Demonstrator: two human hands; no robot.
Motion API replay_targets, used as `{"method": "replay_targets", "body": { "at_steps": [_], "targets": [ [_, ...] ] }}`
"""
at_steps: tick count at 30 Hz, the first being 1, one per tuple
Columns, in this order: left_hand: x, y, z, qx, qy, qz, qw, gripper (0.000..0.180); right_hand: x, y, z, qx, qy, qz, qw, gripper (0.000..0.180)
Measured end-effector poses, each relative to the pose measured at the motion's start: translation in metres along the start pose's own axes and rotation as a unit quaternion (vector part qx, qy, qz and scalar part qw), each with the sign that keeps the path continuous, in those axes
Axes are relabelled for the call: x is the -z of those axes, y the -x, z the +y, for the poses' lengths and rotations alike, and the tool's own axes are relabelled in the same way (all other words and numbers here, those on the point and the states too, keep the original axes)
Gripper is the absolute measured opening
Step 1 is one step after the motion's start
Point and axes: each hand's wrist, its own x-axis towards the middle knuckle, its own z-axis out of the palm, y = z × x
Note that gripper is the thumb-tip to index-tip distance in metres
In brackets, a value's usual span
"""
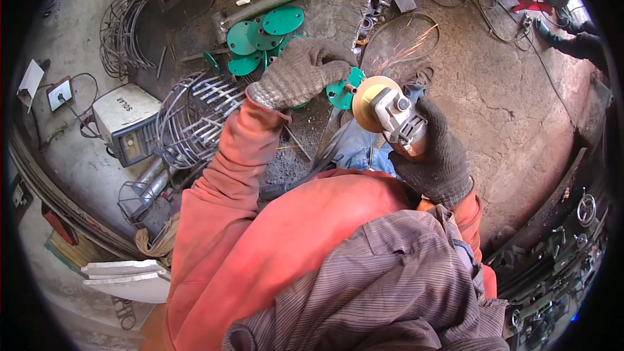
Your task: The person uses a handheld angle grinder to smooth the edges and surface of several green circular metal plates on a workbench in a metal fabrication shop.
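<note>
My left hand, in a grey knit glove, is closed on the edge of a green round metal plate with holes and a short brown stub standing out of it. In a darker glove, my right hand is wrapped around the body of an angle grinder. The grinder's tan disc is at the plate's right side, by the stub. Orange sparks fly up and to the right from there. Several more green plates lie in a loose pile beyond my left hand.
A metal tube lies behind the plate pile. To the left are wire rings, a wire cage and a white box-shaped machine. Cables cross the floor at right, near another person's leg. Machinery with handwheels stands lower right.
</note>
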Motion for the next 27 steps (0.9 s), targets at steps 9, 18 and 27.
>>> {"method": "replay_targets", "body": {
  "at_steps": [9, 18, 27],
  "targets": [
    [0.001, 0.001, 0.006, 0.021, 0.019, -0.012, 1.000, 0.025, -0.001, -0.004, -0.003, 0.002, -0.011, -0.008, 1.000, 0.090],
    [0.002, -0.001, -0.002, -0.011, 0.035, -0.019, 0.999, 0.025, 0.001, -0.005, -0.008, -0.009, 0.013, -0.017, 1.000, 0.088],
    [0.003, -0.001, -0.004, -0.023, 0.053, -0.028, 0.998, 0.024, 0.000, -0.005, -0.008, -0.004, 0.027, -0.006, 1.000, 0.087]
  ]
}}
